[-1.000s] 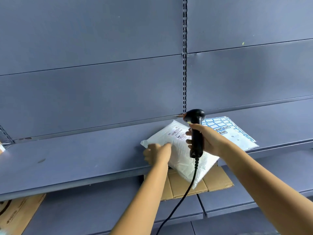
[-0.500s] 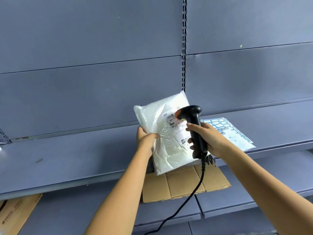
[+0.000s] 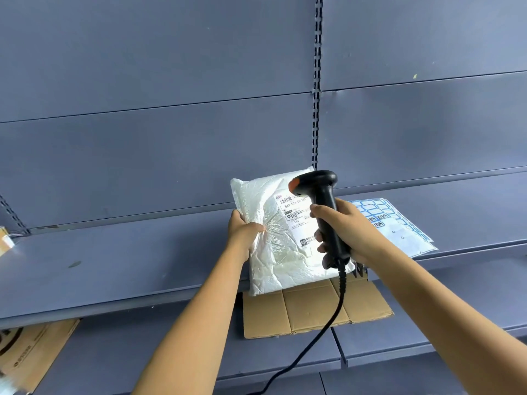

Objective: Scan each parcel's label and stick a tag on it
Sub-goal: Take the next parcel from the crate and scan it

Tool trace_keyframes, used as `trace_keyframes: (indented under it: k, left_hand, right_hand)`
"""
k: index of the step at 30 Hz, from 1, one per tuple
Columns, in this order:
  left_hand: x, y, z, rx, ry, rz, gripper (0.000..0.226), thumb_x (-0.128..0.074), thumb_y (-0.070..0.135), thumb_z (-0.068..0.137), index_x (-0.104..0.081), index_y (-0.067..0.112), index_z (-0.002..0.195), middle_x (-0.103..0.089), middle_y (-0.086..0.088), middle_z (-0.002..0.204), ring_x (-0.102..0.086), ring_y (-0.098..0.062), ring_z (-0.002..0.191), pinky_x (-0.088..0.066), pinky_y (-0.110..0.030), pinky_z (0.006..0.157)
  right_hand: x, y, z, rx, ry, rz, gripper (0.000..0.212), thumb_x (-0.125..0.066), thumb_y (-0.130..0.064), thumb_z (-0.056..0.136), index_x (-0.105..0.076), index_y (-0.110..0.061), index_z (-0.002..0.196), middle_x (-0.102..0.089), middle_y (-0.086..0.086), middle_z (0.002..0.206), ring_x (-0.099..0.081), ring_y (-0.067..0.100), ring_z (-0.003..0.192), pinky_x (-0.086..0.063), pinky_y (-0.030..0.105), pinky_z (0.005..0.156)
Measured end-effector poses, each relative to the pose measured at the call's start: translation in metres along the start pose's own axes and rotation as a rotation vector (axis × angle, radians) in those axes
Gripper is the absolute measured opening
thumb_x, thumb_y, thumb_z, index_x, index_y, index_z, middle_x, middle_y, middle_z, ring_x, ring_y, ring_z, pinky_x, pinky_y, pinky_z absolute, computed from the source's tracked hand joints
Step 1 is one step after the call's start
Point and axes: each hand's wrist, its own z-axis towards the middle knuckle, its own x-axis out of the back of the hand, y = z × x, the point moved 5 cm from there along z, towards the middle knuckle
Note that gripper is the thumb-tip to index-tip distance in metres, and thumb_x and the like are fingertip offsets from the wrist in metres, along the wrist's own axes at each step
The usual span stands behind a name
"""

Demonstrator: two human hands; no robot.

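At frame centre, the left hand (image 3: 245,230) grips the white parcel (image 3: 273,238) upright; the right hand (image 3: 346,229) clasps the barcode scanner (image 3: 319,201) at its label (image 3: 295,215) (scanning underway). No tag stuck yet; the sticker sheet (image 3: 396,226) waits right.

A blue-grey metal shelf (image 3: 114,260) runs the width of a slotted-back shelving unit. A sheet of blue-bordered tags (image 3: 399,226) lies flat toward its right end, one corner reaching the front edge. On the lower shelf (image 3: 114,352), a flattened piece of brown cardboard (image 3: 310,312) lies partly tucked under the upper one. More printed cardboard (image 3: 31,354) lies at far left.
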Motion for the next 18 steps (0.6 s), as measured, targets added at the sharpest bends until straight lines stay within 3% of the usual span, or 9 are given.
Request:
trace_keyframes:
  k: [3, 7, 11, 15, 18]
  left_hand:
    - [0.0, -0.002, 0.002, 0.005, 0.005, 0.017, 0.035, -0.062, -0.007, 0.075, -0.048, 0.006, 0.104, -0.059, -0.01, 0.101, -0.058, -0.026, 0.086, -0.047, -0.033, 0.068]
    - [0.0, -0.004, 0.006, 0.004, 0.005, 0.013, 0.037, -0.064, -0.007, 0.074, -0.049, 0.005, 0.106, -0.059, -0.011, 0.103, -0.058, -0.025, 0.088, -0.049, -0.037, 0.076]
    - [0.0, -0.005, 0.009, 0.005, 0.002, 0.017, 0.038, -0.065, -0.007, 0.074, -0.049, 0.005, 0.106, -0.06, -0.012, 0.105, -0.06, -0.027, 0.092, -0.049, -0.036, 0.077]
    - [0.0, -0.007, 0.012, 0.012, 0.001, 0.012, 0.036, -0.065, -0.007, 0.074, -0.049, 0.006, 0.103, -0.061, -0.012, 0.106, -0.061, -0.029, 0.097, -0.05, -0.037, 0.078]
    - [0.002, -0.01, 0.014, 0.014, -0.005, -0.003, 0.036, -0.065, -0.008, 0.073, -0.049, 0.009, 0.101, -0.062, -0.01, 0.106, -0.062, -0.029, 0.097, -0.052, -0.039, 0.083]
  right_hand:
    - [0.003, 0.0, 0.001, -0.016, 0.008, 0.007, 0.012, -0.053, -0.017, 0.094, -0.05, -0.006, 0.094, -0.046, 0.014, 0.076, -0.052, 0.013, 0.044, -0.048, 0.026, 0.043]
    - [0.006, 0.002, 0.002, -0.033, 0.025, 0.023, 0.011, -0.056, -0.018, 0.093, -0.053, -0.007, 0.094, -0.05, 0.016, 0.092, -0.055, 0.013, 0.046, -0.049, 0.027, 0.044]
    - [0.008, 0.006, 0.005, -0.046, 0.032, 0.01, 0.027, -0.057, -0.019, 0.093, -0.053, 0.001, 0.111, -0.051, 0.017, 0.091, -0.058, 0.012, 0.046, -0.05, 0.026, 0.044]
    - [0.008, 0.007, 0.007, -0.038, 0.032, 0.023, 0.024, -0.058, -0.02, 0.092, -0.052, -0.002, 0.108, -0.053, 0.018, 0.104, -0.059, 0.012, 0.049, -0.051, 0.028, 0.046]
    - [0.008, 0.01, 0.01, -0.05, 0.02, 0.039, 0.03, -0.058, -0.021, 0.093, -0.051, 0.0, 0.113, -0.051, 0.02, 0.101, -0.06, 0.013, 0.049, -0.051, 0.027, 0.046]
